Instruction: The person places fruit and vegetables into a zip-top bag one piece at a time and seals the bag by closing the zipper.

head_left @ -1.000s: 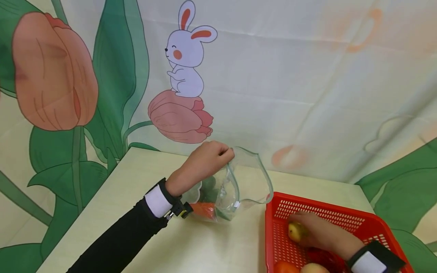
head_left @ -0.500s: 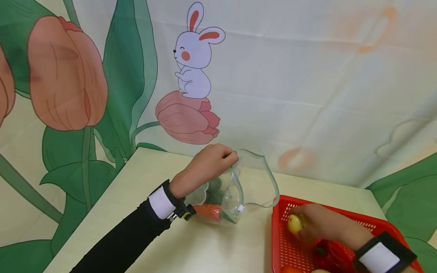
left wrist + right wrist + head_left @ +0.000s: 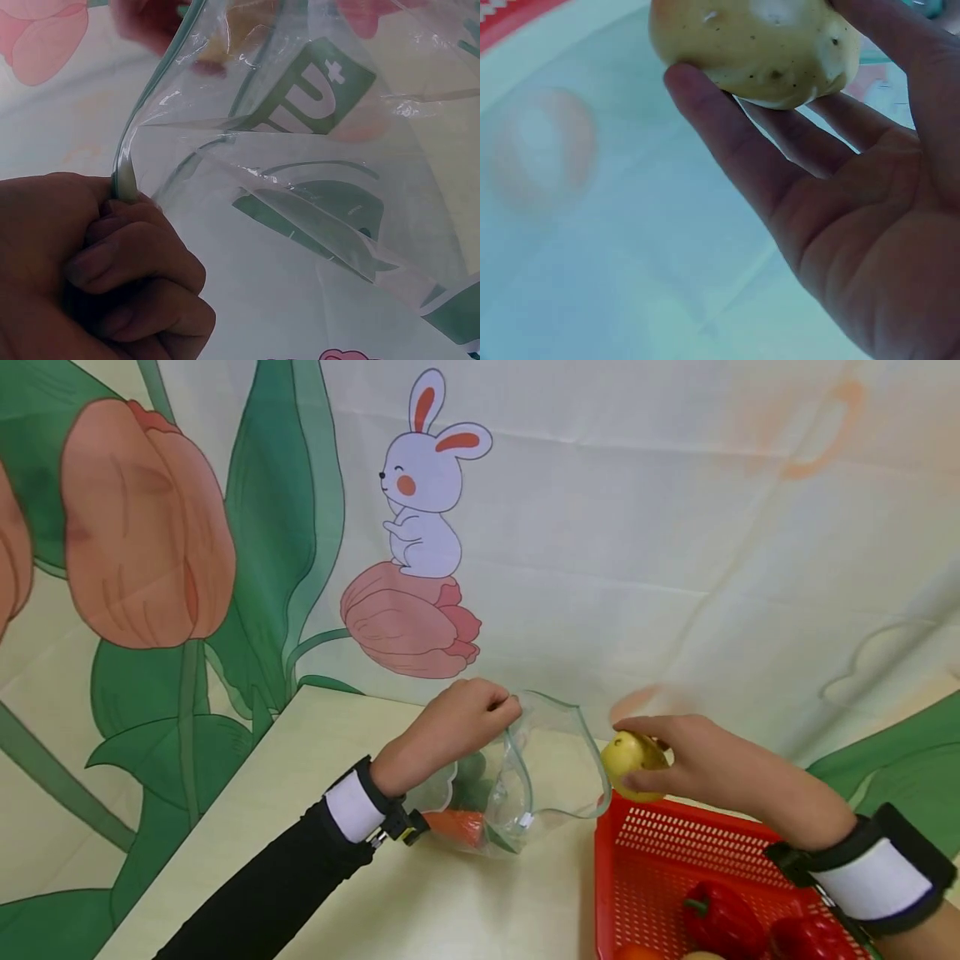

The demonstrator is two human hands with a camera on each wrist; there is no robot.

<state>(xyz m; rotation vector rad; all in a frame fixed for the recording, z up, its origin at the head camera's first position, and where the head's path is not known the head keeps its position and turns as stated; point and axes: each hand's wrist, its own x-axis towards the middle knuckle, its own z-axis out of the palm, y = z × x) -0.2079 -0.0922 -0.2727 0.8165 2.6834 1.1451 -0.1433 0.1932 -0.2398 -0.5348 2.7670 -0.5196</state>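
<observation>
In the head view the left hand pinches the rim of a clear zip bag, whose mouth gapes toward the right. Its curled fingers on the green-edged rim fill the lower left of the left wrist view. Orange and green items lie inside the bag. Just right of the bag's mouth, above the basket's back edge, the right hand grips a yellow fruit between thumb and fingers. The right wrist view shows the speckled fruit held at the fingertips of the right hand.
A red basket stands at the right of the pale table. It holds red peppers and an orange item. Behind the table hangs a curtain printed with a rabbit and tulips.
The right hand has risen out of the basket with the yellow fruit and come up beside the bag's mouth. The left hand still holds the bag's rim, and the view has shifted slightly.
</observation>
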